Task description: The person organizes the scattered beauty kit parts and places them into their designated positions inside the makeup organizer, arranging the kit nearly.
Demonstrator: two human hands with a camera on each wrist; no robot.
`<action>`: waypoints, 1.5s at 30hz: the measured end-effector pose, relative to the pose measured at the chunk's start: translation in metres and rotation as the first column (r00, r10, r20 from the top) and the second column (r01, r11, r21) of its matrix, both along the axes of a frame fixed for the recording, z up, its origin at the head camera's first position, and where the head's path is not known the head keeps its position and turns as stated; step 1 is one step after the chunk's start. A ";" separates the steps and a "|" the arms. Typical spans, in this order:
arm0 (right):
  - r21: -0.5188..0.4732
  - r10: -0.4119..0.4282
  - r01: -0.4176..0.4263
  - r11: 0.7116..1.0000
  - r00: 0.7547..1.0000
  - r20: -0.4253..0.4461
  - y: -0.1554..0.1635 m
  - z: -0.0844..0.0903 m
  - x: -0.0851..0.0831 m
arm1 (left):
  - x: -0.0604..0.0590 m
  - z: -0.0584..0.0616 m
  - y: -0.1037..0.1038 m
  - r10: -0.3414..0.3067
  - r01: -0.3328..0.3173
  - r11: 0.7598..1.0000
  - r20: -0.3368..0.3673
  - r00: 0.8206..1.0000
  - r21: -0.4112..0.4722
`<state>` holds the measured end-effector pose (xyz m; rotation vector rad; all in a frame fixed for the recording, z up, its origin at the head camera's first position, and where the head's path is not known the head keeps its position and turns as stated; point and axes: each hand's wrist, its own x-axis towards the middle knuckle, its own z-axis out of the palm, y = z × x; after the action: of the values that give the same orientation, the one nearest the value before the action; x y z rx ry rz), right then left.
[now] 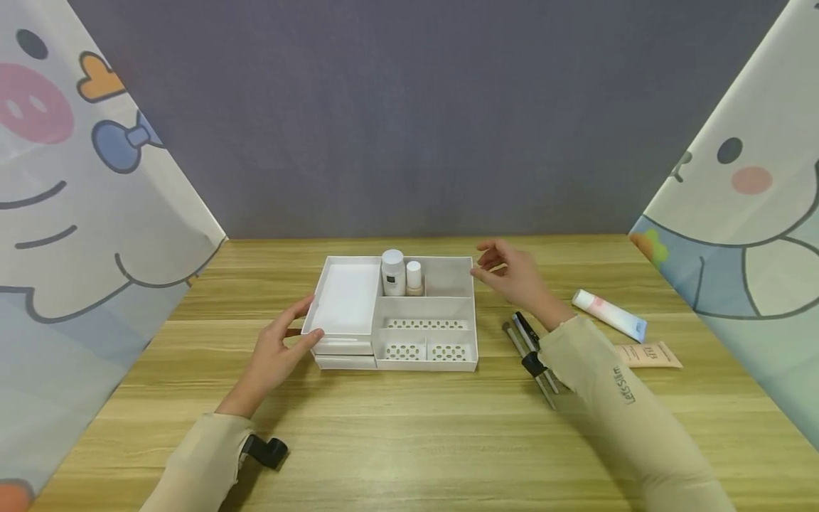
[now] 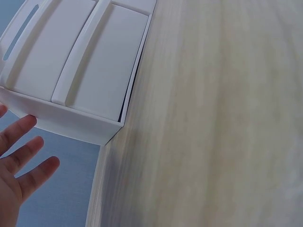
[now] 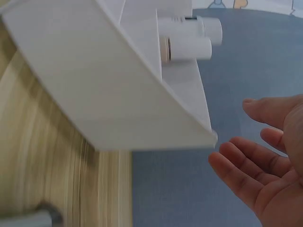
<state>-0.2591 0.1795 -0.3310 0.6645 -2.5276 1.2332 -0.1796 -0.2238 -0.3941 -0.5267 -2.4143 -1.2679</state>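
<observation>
Organizer (image 1: 425, 311) beside right hand (image 1: 512, 274); pens (image 1: 534, 353) only head-view

Beige sleeves on both arms, right w/ dark lettering; black wrist-cam mounts.

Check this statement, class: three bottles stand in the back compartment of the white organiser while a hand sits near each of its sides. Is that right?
Not quite. The head view shows two bottles, not three, in the white organiser. The rest stands: the left hand is at its left side and the right hand near its right.
</observation>
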 end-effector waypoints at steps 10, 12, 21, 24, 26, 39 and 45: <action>0.060 -0.085 0.079 0.995 0.990 0.113 0.044 0.001 0.005 | 0.000 -0.001 0.001 -0.002 0.002 1.000 0.012 1.000 0.002; 0.071 -0.103 0.095 0.993 0.987 0.123 0.052 0.001 0.007 | 0.001 -0.001 0.001 -0.002 0.002 1.000 0.014 1.000 0.002; 0.098 -0.197 0.191 0.977 0.979 0.057 0.087 -0.001 0.015 | 0.000 0.000 0.001 0.002 -0.002 1.000 0.009 1.000 0.009; 0.110 -0.230 0.223 0.969 0.972 0.054 0.097 -0.002 0.017 | -0.003 -0.001 0.001 -0.007 0.007 1.000 -0.004 1.000 0.010; 0.116 -0.246 0.238 0.964 0.967 0.063 0.102 -0.003 0.017 | -0.004 -0.001 0.001 -0.011 0.011 1.000 -0.012 1.000 0.015; 0.163 -0.326 0.313 0.936 0.944 0.059 0.141 -0.019 0.021 | -0.003 -0.003 0.001 -0.006 0.006 1.000 -0.003 1.000 0.021; 0.133 -0.322 0.311 0.941 0.943 0.079 0.161 -0.027 0.023 | -0.002 -0.002 0.000 0.000 0.000 1.000 -0.004 1.000 0.014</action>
<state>-0.2362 0.3409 -0.3582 0.2067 -2.6710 1.0316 -0.1819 -0.2233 -0.3963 -0.5254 -2.3999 -1.2819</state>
